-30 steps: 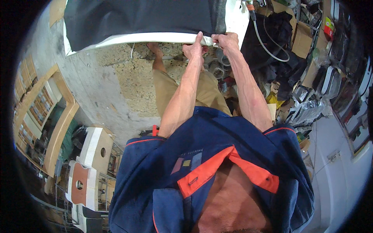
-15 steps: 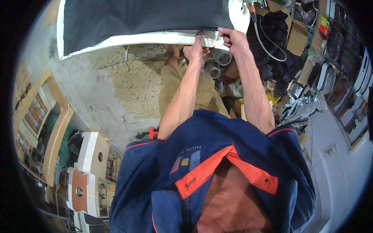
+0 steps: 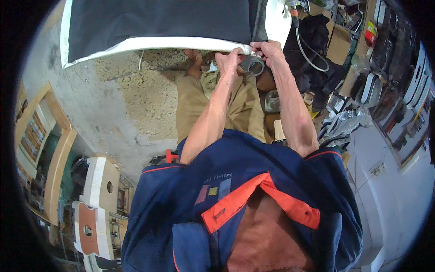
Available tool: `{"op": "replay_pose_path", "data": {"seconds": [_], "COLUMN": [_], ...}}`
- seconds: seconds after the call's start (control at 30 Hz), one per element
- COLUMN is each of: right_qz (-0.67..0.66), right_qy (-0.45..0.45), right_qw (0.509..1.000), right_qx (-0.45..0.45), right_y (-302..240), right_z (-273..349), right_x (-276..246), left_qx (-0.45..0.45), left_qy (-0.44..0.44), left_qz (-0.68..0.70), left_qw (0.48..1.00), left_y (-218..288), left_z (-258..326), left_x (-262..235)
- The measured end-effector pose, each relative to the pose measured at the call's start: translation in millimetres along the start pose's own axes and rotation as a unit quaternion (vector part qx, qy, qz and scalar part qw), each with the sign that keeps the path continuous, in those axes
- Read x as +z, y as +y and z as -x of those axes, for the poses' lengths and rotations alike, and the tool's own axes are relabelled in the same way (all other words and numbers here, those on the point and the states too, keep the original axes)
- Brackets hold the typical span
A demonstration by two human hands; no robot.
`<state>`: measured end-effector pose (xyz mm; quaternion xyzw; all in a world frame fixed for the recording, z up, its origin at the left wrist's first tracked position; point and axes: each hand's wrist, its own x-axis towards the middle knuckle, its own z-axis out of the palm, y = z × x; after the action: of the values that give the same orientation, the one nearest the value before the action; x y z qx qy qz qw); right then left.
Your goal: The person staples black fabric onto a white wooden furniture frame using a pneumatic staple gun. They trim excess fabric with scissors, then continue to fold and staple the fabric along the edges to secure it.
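Observation:
A large panel covered in black fabric [image 3: 158, 20], with a white padded edge [image 3: 181, 43], lies in front of me at the top of the view. My left hand [image 3: 229, 61] is closed on the white edge near its right end, thumb on top and fingers beneath. Close beside it, my right hand [image 3: 271, 51] pinches the edge at the corner where the black fabric meets a dark side strip [image 3: 259, 20]. What lies between the fingertips is partly hidden.
Rolls of tape [image 3: 253, 65] sit below the panel. At the right are a hose [image 3: 302, 50], black cloth [image 3: 312, 41], cardboard [image 3: 342, 43] and plastic-wrapped parts [image 3: 344, 120]. Wooden frames [image 3: 59, 181] and guitar-shaped pieces [image 3: 90, 229] stand at the left. Beneath is a concrete floor [image 3: 145, 99].
My right hand has moved slightly down, from the black fabric's edge to the white edge. Both hands are nearer each other, and the fabric's lifted lip now lies smoother against the edge.

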<state>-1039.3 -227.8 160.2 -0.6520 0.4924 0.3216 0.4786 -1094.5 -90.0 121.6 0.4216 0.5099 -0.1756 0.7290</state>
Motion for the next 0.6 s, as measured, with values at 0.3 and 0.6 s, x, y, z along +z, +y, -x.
{"op": "replay_pose_path", "data": {"seconds": [0.3, 0.6], "right_qz": [0.065, 0.355], "right_qy": [-0.02, 0.237], "right_qw": [0.998, 0.761], "right_qx": [0.012, -0.488], "right_y": [-6.1, -137.9], "right_z": [0.3, -66.2], "right_x": [-4.5, -89.5], "left_qx": [0.066, 0.054], "left_qy": [0.121, 0.111], "left_qz": [-0.091, 0.029], "left_qw": [0.986, 0.992], "left_y": [-30.2, -33.1], "left_z": [-7.0, -1.4], "left_x": [16.4, 20.3]}}
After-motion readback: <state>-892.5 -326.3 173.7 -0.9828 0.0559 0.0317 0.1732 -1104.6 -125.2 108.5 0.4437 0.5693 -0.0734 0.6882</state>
